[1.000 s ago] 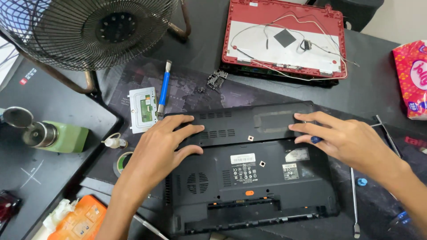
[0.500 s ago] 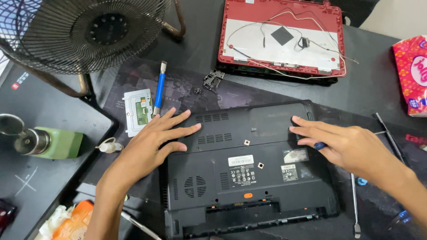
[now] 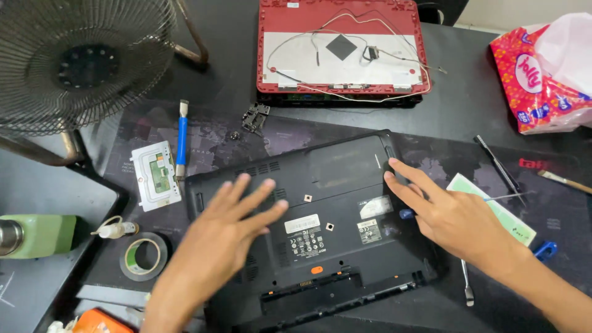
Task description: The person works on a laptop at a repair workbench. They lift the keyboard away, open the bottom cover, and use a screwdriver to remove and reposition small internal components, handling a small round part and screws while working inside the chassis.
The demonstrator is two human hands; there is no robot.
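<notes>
my left hand (image 3: 225,237) lies flat, fingers spread, on the underside of the black laptop base (image 3: 320,228), which sits upside down on the dark mat (image 3: 431,154) in front of me. my right hand (image 3: 453,216) is open too, fingertips touching the base's right edge, with a blue-handled tool (image 3: 407,214) tucked under the palm (whether i grip it i cannot tell). a red laptop lid (image 3: 342,52) lies beyond, well apart, and a roll of tape (image 3: 145,256) sits near my left wrist.

Electronics repair workbench: opened red laptop lid (image 3: 343,52), hinges (image 3: 255,117) and pry tools (image 3: 498,163) surrounding the black laptop base (image 3: 320,228).
</notes>
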